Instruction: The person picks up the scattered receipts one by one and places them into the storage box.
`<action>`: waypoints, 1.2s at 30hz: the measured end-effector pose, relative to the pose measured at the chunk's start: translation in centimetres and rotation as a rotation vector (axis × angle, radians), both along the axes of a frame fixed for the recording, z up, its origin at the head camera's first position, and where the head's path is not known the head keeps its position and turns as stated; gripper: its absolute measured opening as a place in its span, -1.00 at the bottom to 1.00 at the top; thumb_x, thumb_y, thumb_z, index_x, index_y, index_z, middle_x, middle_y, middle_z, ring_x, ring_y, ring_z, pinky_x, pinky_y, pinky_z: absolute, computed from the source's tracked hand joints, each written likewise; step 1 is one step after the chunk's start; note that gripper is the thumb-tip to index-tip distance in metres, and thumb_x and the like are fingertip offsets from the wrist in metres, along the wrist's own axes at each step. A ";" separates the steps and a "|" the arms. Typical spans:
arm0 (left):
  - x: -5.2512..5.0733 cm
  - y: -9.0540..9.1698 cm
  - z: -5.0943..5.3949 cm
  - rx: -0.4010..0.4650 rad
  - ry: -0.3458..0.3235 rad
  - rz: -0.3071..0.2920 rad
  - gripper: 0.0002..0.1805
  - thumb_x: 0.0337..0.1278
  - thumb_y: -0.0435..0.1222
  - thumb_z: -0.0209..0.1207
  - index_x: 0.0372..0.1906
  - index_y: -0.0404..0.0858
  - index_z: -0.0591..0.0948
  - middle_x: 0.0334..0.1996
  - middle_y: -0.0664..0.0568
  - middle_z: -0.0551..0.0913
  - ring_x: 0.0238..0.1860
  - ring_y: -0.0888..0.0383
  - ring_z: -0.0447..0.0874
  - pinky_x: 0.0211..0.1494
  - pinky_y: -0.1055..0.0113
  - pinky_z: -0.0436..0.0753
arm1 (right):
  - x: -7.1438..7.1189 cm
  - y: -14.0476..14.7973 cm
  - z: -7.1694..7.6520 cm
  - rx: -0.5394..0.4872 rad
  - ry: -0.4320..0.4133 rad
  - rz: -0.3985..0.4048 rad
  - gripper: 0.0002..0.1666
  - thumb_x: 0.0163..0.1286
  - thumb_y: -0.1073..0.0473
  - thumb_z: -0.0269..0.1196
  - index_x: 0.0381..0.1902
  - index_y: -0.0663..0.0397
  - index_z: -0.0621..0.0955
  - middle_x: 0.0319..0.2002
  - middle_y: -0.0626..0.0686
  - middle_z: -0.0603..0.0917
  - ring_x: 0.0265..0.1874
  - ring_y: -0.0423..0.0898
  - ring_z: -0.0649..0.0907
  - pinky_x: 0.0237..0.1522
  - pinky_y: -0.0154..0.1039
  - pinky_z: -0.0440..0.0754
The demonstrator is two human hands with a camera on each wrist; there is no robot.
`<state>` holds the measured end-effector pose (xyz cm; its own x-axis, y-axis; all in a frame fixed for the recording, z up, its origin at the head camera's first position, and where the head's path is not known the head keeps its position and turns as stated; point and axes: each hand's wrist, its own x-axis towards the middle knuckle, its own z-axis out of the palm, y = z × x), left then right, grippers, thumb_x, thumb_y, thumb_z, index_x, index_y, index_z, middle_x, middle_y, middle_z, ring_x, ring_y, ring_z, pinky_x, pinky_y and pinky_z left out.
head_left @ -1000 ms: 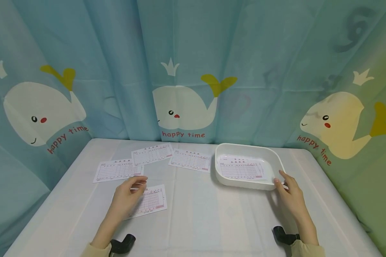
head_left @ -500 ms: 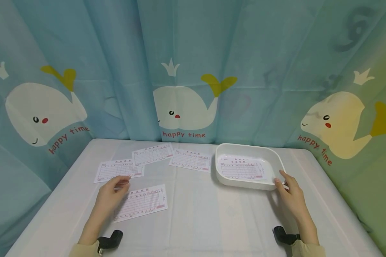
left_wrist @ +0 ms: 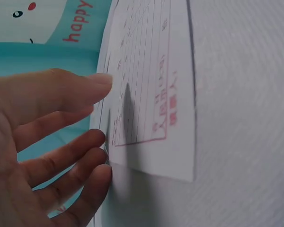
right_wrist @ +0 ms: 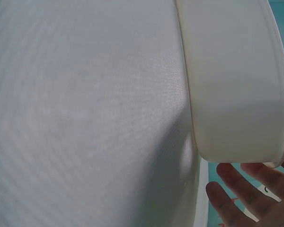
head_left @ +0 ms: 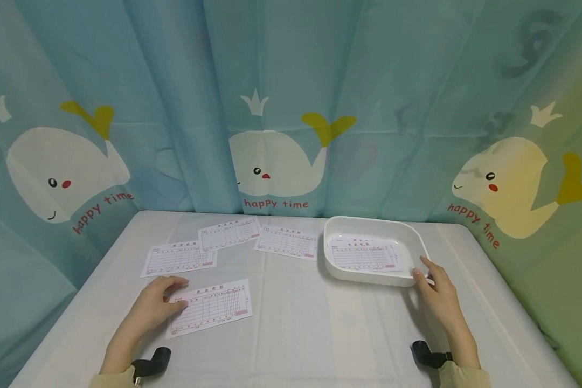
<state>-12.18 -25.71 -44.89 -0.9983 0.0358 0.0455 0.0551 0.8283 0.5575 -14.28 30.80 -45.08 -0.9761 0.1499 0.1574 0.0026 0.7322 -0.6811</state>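
A printed receipt slip (head_left: 218,307) with a red-lined form lies flat near the front left of the table. My left hand (head_left: 150,304) hovers at its left end, thumb and fingers parted. In the left wrist view that slip (left_wrist: 151,94) carries the hand's shadow, and nothing is held between thumb and fingers. At the right, my right hand (head_left: 438,293) grips the near right corner of a white plastic tray (head_left: 368,278). The right wrist view has the fingers (right_wrist: 236,177) against the tray's outer wall; the thumb is mostly cut off. Inside the tray lie overlapping receipt slips (head_left: 364,256).
Behind the left hand are three more slips: a left one (head_left: 174,258), a middle one (head_left: 229,233) overlapping it, and a right one (head_left: 286,241) near the tray. A white cloth covers the table (head_left: 300,334). A blue-green curtain (head_left: 281,70) hangs behind.
My left hand has moved left and lower, from over the near slip's middle to its left end, uncovering most of its print; its thumb and fingers have spread apart. My right hand and the tray stay put.
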 end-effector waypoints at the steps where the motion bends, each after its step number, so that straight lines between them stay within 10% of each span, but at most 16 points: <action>1: 0.0 -0.1 0.0 -0.003 -0.001 -0.006 -0.53 -0.14 -0.39 0.38 -0.01 -0.39 0.60 -0.07 -0.29 0.58 -0.06 -0.18 0.56 0.01 -0.09 0.59 | 0.0 0.0 0.0 0.000 0.000 0.000 -0.30 0.52 -0.02 -0.02 0.41 0.34 0.20 0.31 0.46 0.25 0.10 0.31 0.37 0.17 0.31 0.40; 36: 0.1 0.0 -0.1 0.024 -0.081 0.054 -0.68 -0.16 -0.48 0.35 -0.17 -0.38 0.62 -0.42 -0.03 0.39 -0.34 0.10 0.33 -0.39 0.41 0.31 | 0.0 -0.1 0.1 0.018 -0.019 -0.001 -0.30 0.51 -0.01 -0.01 0.42 0.34 0.19 0.31 0.46 0.25 0.07 0.29 0.37 0.18 0.31 0.39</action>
<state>-12.04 -25.75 -44.96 -0.9992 -0.0181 -0.0348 -0.0349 0.8152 0.5781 -14.27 30.72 -44.99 -0.9787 0.1481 0.1419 0.0159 0.7445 -0.6674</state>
